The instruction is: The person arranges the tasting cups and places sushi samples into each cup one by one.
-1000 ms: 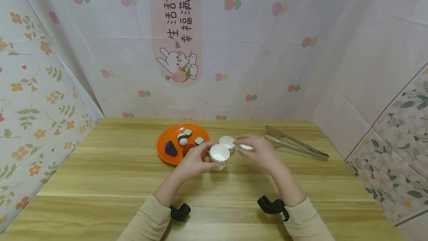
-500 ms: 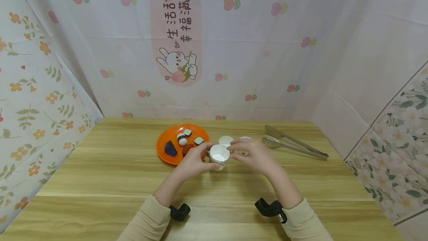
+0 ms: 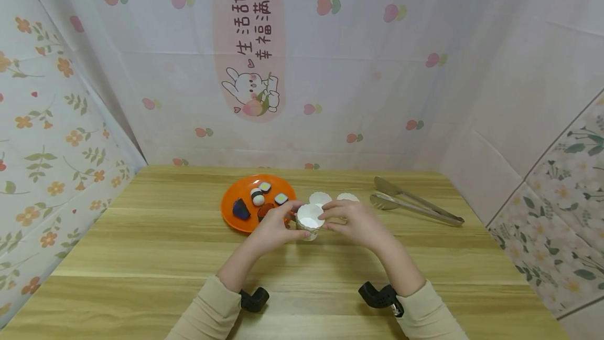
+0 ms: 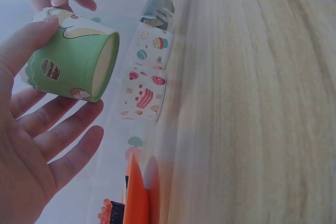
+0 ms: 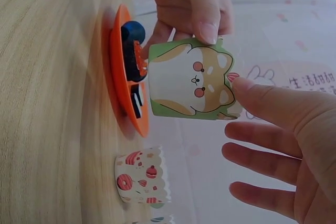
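My left hand (image 3: 273, 229) grips a green paper baking cup (image 4: 68, 59), thumb on one side and fingers on the other. A cartoon dog face covers the side seen in the right wrist view, and the head view looks into the white inside. Above the green rim, a pale edge with a red print (image 5: 233, 76) sticks out. My right hand (image 3: 356, 222) pinches at this rim with the thumb and a fingertip, its other fingers spread apart. Behind the held cup stand two white paper cups (image 3: 321, 198) (image 3: 347, 197) with scalloped rims, one printed with red cakes.
An orange plate (image 3: 231, 219) with several toy sushi pieces (image 3: 257, 197) lies left of the cups. Metal tongs (image 3: 424, 204) rest at the right on the wooden table (image 3: 141, 256). A printed curtain (image 3: 330, 77) hangs behind.
My right hand has moved left from the right-hand white cup to the held cup's rim. The white cup behind it shows more now. My left hand has stayed nearly in place.
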Demonstrator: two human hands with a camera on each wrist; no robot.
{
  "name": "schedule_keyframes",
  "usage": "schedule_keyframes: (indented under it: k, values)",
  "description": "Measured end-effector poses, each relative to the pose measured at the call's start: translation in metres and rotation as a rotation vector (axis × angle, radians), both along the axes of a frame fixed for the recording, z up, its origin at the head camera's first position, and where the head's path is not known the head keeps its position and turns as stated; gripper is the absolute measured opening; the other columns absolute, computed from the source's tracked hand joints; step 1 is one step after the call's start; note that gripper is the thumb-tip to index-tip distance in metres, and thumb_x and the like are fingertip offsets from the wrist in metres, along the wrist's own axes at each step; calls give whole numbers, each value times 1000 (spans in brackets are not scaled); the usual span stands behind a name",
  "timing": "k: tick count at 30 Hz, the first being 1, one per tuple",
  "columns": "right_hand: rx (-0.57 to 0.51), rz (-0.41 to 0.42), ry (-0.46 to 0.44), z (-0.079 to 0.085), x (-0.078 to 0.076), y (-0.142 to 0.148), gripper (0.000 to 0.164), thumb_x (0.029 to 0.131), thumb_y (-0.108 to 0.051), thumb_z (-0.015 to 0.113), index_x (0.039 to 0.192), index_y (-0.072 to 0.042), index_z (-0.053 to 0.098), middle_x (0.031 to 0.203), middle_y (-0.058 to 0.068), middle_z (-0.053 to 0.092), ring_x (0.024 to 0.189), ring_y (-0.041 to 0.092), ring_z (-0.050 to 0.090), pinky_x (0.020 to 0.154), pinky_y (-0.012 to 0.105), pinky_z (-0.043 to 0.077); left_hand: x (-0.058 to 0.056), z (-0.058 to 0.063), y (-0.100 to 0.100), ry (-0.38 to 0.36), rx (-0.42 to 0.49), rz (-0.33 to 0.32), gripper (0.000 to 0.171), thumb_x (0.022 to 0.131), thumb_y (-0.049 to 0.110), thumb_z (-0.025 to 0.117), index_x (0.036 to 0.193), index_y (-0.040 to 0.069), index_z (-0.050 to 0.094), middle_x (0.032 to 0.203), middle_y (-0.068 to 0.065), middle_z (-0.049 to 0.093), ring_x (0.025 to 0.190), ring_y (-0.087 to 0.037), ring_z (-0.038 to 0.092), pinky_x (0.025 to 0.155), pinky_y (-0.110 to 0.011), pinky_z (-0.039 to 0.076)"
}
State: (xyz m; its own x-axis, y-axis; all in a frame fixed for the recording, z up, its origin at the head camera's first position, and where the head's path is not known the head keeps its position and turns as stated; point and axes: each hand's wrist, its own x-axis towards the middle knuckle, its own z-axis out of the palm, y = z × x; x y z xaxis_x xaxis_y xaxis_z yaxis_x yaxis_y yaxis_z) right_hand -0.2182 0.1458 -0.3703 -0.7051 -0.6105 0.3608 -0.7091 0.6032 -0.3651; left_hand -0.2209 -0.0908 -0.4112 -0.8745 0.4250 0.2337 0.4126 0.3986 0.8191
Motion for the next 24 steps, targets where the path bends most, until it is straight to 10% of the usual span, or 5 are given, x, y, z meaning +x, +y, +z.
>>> schedule_keyframes:
  k: [24]
  values:
    - [13, 24, 35, -1, 0, -2, 11, 80, -13, 78, 91, -17, 77, 108, 6, 68, 103, 28, 63, 84, 42, 53, 1, 3, 0, -4, -15, 11, 69, 77, 31, 82, 136, 11, 52, 113, 6, 62, 94, -12, 58, 72, -31, 52]
